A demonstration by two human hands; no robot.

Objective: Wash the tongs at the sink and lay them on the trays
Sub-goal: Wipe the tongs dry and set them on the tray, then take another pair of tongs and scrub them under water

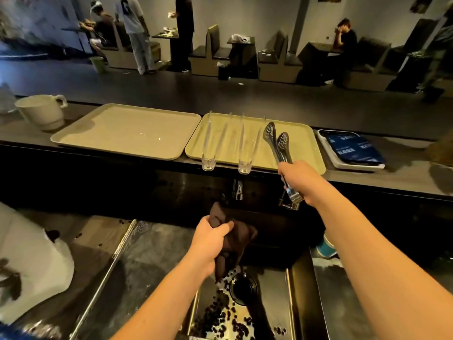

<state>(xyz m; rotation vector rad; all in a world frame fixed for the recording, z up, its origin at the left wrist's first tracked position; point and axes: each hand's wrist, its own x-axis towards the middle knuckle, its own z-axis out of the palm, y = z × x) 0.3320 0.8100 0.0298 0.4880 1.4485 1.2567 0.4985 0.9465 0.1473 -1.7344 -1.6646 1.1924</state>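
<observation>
My right hand (297,177) grips a pair of metal tongs (278,146) by the middle, their perforated tips over the right side of the right tray (304,133). Two clear plastic tongs (213,143) lie on that tray, hinge ends hanging over its front edge. The left tray (127,131) beside it holds only water drops. My left hand (210,238) grips a dark brown cloth (239,239) above the sink (290,303), whose bottom is strewn with several small dark pearls around the drain (242,288).
A faucet (238,190) sits under the counter edge. A white pitcher (40,112) stands at the counter's left, a white tray with blue packets (353,149) at its right. A white plastic bag (29,261) lies left of the sink, a teal cup (326,249) right of it. People sit in booths beyond.
</observation>
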